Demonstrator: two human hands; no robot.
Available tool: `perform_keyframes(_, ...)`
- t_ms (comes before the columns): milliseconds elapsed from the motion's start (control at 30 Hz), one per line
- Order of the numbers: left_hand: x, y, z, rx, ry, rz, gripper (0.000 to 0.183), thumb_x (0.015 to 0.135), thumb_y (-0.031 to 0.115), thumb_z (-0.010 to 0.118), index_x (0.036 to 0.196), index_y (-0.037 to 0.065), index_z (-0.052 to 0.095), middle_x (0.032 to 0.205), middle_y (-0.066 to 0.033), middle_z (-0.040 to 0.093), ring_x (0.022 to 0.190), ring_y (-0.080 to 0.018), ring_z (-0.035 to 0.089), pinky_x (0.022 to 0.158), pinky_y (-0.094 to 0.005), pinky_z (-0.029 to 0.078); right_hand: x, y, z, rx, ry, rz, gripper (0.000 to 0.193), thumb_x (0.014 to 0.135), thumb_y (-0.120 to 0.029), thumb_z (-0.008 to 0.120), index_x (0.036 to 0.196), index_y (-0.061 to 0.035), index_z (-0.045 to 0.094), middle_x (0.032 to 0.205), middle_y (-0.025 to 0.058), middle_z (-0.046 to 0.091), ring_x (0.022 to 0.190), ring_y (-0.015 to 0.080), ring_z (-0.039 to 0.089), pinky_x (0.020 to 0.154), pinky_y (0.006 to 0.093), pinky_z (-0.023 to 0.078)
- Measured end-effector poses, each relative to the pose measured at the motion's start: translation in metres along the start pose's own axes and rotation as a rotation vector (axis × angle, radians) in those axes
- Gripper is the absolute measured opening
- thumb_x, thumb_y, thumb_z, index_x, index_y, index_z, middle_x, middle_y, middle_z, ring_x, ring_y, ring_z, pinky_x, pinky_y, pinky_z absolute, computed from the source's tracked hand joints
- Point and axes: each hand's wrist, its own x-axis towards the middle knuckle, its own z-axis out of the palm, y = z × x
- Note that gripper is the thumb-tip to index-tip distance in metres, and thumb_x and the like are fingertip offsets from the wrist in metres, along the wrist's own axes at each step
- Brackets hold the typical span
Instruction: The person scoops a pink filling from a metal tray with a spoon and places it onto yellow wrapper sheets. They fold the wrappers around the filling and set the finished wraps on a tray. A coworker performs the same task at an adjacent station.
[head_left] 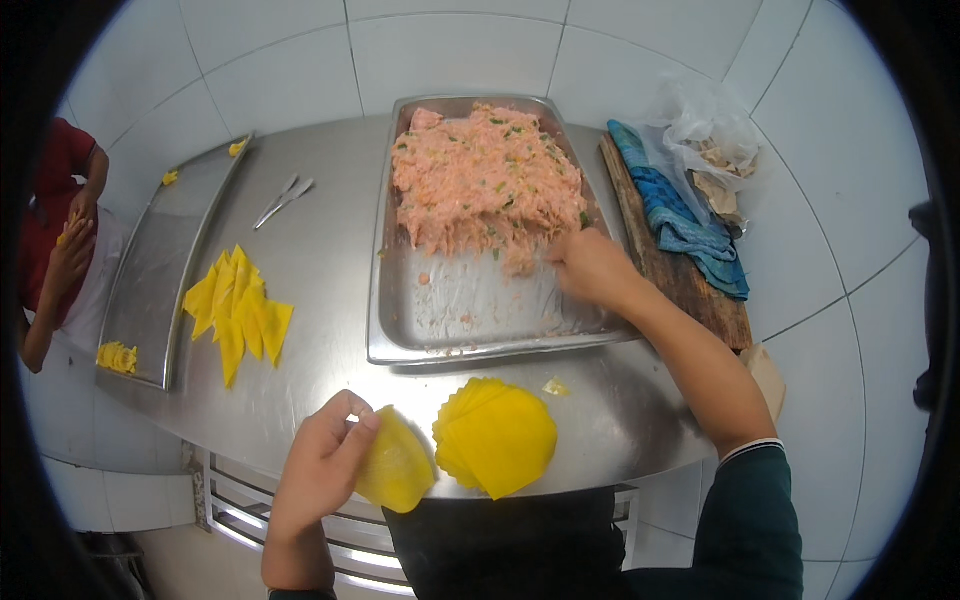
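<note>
My left hand (325, 455) pinches the edge of one yellow dough wrapper (398, 468) between thumb and fingers, just over the table's front edge. Beside it on the table lies a fanned stack of round-looking yellow dough wrappers (505, 435). My right hand (597, 268) reaches into a deep metal tray (400, 340), closed at the near edge of a pink minced filling (490, 180) flecked with green. What its fingers grip is hidden. The filling covers the far part of the tray; smears mark the bare near part.
Folded yellow wrappers (238, 310) and small metal utensils (283, 202) lie on the steel table's left. Farther left, a flat tray (170, 270) holds yellow pieces near a person in red (65, 220). At right, a wooden board (690, 290) carries a blue cloth (680, 215) and plastic bag (700, 130).
</note>
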Motion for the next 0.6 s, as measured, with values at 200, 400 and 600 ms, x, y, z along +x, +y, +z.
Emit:
perform_keyframes(200,0.009,-0.035,0.031,-0.821,-0.22,0.032,0.03,0.102,0.019,0.059,0.124,-0.001,0.053,0.124,-0.013,0.063,0.109,-0.0203,0.064,0.097,-0.0331,0.05,-0.028,-0.038,-0.033,0.458,-0.093,-0.004,0.024,0.088,-0.012,0.068,0.108,-0.0022,0.076,0.088,0.019,0.074,0.08,0.0257,0.072,0.075,0.0362,0.054)
perform_keyframes(400,0.006,-0.027,0.072,-1.227,-0.144,-0.024,0.048,0.103,0.023,0.05,0.141,-0.005,0.043,0.136,-0.0206,0.057,0.128,-0.0313,0.058,0.111,-0.0479,0.045,-0.109,-0.091,-0.057,0.696,0.107,-0.204,0.026,0.09,-0.004,0.067,0.115,-0.0024,0.075,0.076,0.0111,0.068,0.066,0.0192,0.063,0.063,0.0314,0.048)
perform_keyframes(600,0.002,-0.011,0.093,-1.247,-0.229,-0.158,0.051,0.105,0.032,0.042,0.143,-0.002,0.043,0.14,-0.0223,0.054,0.13,-0.0345,0.054,0.114,-0.0507,0.04,-0.161,-0.105,-0.027,0.497,0.3,-0.449,0.051,0.078,0.004,0.069,0.128,-0.0074,0.07,0.084,0.0063,0.06,0.068,0.0215,0.059,0.059,0.0338,0.046)
